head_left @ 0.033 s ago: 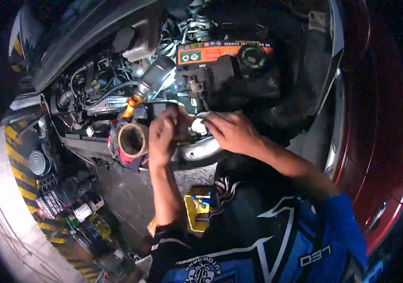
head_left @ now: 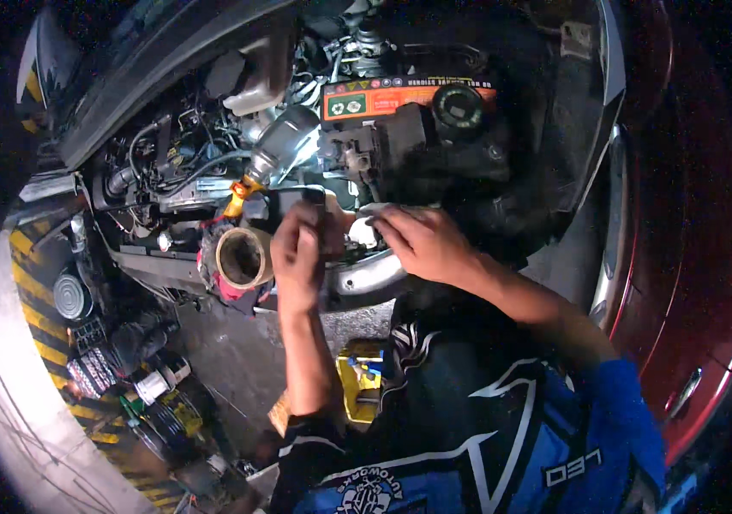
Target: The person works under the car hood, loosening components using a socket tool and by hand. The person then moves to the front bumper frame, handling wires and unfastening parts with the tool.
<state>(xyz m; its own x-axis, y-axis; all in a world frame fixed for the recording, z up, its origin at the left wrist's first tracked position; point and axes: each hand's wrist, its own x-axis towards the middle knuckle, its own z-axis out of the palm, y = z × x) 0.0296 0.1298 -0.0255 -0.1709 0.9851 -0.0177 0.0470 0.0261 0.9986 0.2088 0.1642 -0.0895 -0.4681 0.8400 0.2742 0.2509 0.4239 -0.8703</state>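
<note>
The left hand [head_left: 297, 259] is beside a round tan cup [head_left: 220, 259] — thick-rimmed.

"Where did the light fall?"
"A cold white glare burned near the middle of the engine bay [head_left: 152, 264], whose right edge sank into deep shadow."
"Any blur?"
"It smeared the fingers of the left hand [head_left: 297, 248]; the right hand [head_left: 435, 244] appeared crisper."
"And the rim?"
"Fisheye distortion bowed the striped floor [head_left: 36, 317], speckled black swallowed the corners, and the red car [head_left: 683, 257] sat dim."
</note>
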